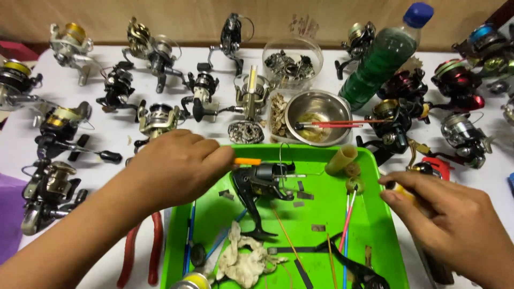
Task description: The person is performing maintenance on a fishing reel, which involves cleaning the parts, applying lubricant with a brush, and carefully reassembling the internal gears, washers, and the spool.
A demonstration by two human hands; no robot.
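While the crumpled rag (243,261) and loose strips lie at the bottom of the green tray (385,241), the risk sits right above them: the black fishing reel (261,184) stands on its foot in the middle of the tray, and a push from the orange-handled tool (247,161) could, I'd judge, tip it over or flick small parts off among the brushes (347,225). Left hand (174,168), centre-left of the frame, has its fingers (217,158) curled closed around that orange handle, tip pressed toward the reel's body. Right hand (450,219), lower right, has its fingers (399,200) pinched together on something small and yellowish; what exactly, I cannot tell. Red-handled pliers (142,254) lie just off the tray's left edge on the white table (118,134). Further up, a steel bowl (317,115) with red sticks across it sits touching the tray's far rim, easy to knock. Beyond, a clear tub of parts (292,61), a green bottle (383,56), and reels spread along the top of the frame.
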